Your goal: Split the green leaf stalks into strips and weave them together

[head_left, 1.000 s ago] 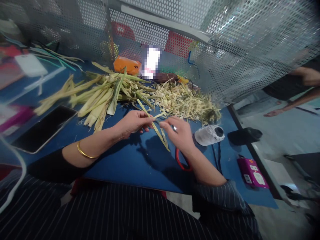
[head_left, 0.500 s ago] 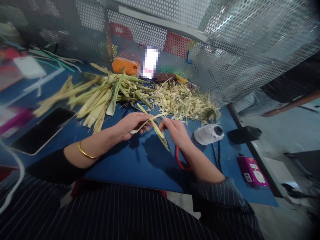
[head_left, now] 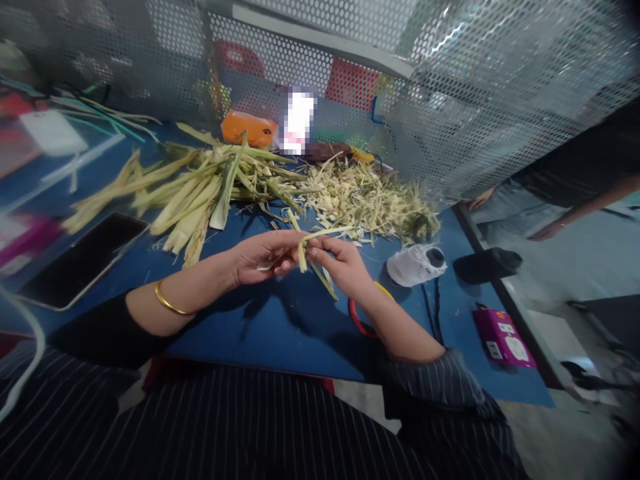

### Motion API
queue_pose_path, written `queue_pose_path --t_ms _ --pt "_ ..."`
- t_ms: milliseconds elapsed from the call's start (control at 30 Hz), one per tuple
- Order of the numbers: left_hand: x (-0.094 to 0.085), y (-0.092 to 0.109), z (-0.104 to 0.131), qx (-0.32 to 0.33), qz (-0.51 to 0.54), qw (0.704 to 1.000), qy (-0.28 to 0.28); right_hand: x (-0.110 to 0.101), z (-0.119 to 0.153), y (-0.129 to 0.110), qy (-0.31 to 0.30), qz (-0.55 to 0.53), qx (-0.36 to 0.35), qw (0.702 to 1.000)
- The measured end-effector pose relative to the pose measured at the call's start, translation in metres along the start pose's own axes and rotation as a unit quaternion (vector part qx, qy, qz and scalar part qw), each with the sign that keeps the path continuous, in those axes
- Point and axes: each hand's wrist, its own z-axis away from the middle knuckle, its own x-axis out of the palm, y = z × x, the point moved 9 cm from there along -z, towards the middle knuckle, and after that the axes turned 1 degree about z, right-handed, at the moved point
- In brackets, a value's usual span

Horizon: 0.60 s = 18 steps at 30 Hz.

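Note:
Both hands meet over the near middle of the blue table. My left hand (head_left: 270, 255) is closed, pinching folded pale-green corn husk strips (head_left: 303, 257) between thumb and fingers. From the other side my right hand (head_left: 343, 265) grips the same strips with thumb and forefinger. One strip end sticks out to the right above the right hand, and another hangs below the fingers. The exact fold is partly hidden by the fingertips. Beyond the hands lie a heap of long corn husks (head_left: 200, 193) and a pile of shredded husk bits (head_left: 367, 193).
A dark phone (head_left: 87, 260) lies at left. Red-and-yellow handles (head_left: 360, 320) show under my right forearm. To the right are a white thread spool (head_left: 416, 265), a black spool (head_left: 487, 265) and a purple box (head_left: 503, 337). A perforated metal screen (head_left: 310, 47) stands behind; another person's arm (head_left: 585, 210) shows at right.
My right hand has moved left to meet my left hand. A husk strip is now folded over at the fingertips, its end pointing right.

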Motion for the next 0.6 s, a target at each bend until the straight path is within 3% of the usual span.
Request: queue_pose_path --t_ms 233,400,600 --pt "-0.006 0.005 0.005 0.009 0.045 0.995 0.090 -0.003 0.002 -0.016 0.010 0.105 -0.073 0.992" --pt "-0.003 0.008 0.004 0.023 0.052 0.996 0.072 -0.007 0.003 -0.026 0.064 0.238 -0.124 0.961" --pt "-0.004 0.004 -0.001 0.042 0.017 0.998 0.049 -0.011 0.004 -0.006 0.095 0.101 -0.033 0.990"
